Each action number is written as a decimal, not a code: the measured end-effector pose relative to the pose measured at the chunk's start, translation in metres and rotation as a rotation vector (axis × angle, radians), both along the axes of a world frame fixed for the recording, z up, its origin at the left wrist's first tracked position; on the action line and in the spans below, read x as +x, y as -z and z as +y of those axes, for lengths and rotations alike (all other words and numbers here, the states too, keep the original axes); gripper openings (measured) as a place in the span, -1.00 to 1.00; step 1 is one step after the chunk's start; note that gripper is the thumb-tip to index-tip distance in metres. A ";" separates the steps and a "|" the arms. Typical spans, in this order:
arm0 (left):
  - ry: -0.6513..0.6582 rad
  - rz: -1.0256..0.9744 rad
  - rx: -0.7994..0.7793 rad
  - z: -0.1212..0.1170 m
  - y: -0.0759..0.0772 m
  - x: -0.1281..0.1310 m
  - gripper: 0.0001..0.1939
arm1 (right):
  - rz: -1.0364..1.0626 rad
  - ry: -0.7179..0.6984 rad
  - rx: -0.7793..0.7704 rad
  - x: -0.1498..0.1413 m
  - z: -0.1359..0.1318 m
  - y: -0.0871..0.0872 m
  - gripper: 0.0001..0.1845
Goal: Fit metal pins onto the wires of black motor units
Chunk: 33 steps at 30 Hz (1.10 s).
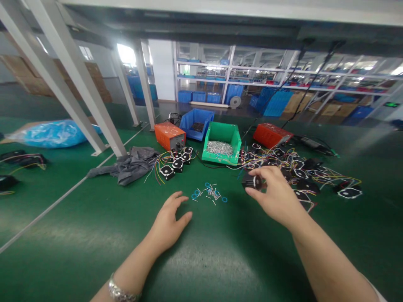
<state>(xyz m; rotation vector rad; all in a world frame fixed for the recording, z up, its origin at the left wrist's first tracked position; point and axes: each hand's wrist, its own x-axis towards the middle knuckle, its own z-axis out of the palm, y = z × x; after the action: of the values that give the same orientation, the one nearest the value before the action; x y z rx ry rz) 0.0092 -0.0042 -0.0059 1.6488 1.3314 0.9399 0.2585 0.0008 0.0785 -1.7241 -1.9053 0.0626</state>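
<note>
Far to the left of the left hand (169, 221), black parts trailing coloured wires (23, 159) were laid, with a bright blue, plastic-wrapped bundle (53, 135) seen beyond them. A patterned silver bracelet (119, 290) was worn on the left wrist. Ahead and to the left of that hand, a crumpled dark-grey cloth (137, 164) was spread. The left hand itself was held open, fingers parted, over the green tabletop (204, 256). Ahead of it, a small group of square black-and-white parts with wires (177, 165) was placed before a box-shaped orange unit (170, 136), with a blue plastic bin (186, 129) set farther back. Between the hands, thin silver pins (215, 195) and blue rings (194, 196) were scattered; beyond these, small silver pieces (219, 147) were held in a green plastic bin (221, 129). A dark block-shaped part with a round end (248, 181) was gripped between the thumb and fingers of the right hand (274, 191). Beyond that hand, a second orange unit (271, 135) was seen behind a larger heap of wired black parts (300, 173).
</note>
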 end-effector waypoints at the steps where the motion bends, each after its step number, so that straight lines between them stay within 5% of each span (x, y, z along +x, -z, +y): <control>1: 0.042 -0.166 -0.120 -0.004 -0.002 0.005 -0.63 | 0.179 -0.110 0.006 -0.012 -0.006 0.001 -0.70; 5: 0.348 -0.875 -0.560 -0.025 -0.013 0.024 -0.60 | 0.745 -0.508 -0.140 -0.058 -0.028 0.016 -0.71; 8: 0.374 -1.107 -0.650 -0.033 -0.013 0.029 -0.65 | 0.806 -0.656 -0.293 -0.071 -0.028 0.031 -0.78; 10: 0.264 -1.102 -0.654 -0.030 -0.011 0.029 -0.73 | 0.728 -0.593 -0.294 -0.065 -0.016 0.042 -0.87; 12: 0.153 -1.040 -0.640 -0.024 -0.008 0.027 -0.80 | 0.571 -0.377 -0.217 -0.051 0.001 0.054 -0.89; 16: 0.042 -0.941 -0.626 -0.017 -0.005 0.028 -0.80 | 0.004 -0.058 -0.222 -0.021 0.029 0.078 -0.95; 19: 0.009 -0.955 -0.640 -0.018 -0.003 0.033 -0.77 | -0.199 -0.080 -0.264 -0.015 0.036 0.088 -0.96; 22: -0.027 -0.957 -0.663 -0.020 0.000 0.037 -0.72 | -0.187 -0.108 -0.265 -0.020 0.033 0.085 -0.91; 27: -0.028 -0.943 -0.668 -0.021 0.003 0.040 -0.66 | 0.156 -0.071 0.149 -0.046 0.003 0.054 -0.90; 29: -0.005 -0.945 -0.653 -0.022 0.002 0.041 -0.67 | 0.217 -0.159 0.239 -0.059 -0.013 0.043 -0.91; 33: 0.026 -0.963 -0.639 -0.025 0.001 0.042 -0.71 | 0.136 -0.361 0.120 -0.077 -0.030 0.043 -0.93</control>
<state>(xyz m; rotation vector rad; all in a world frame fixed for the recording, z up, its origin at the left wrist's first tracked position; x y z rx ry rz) 0.0516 -0.0295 -0.0065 0.5674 0.7854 0.9608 0.1813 -0.0296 0.0359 -1.2505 -2.0494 0.1925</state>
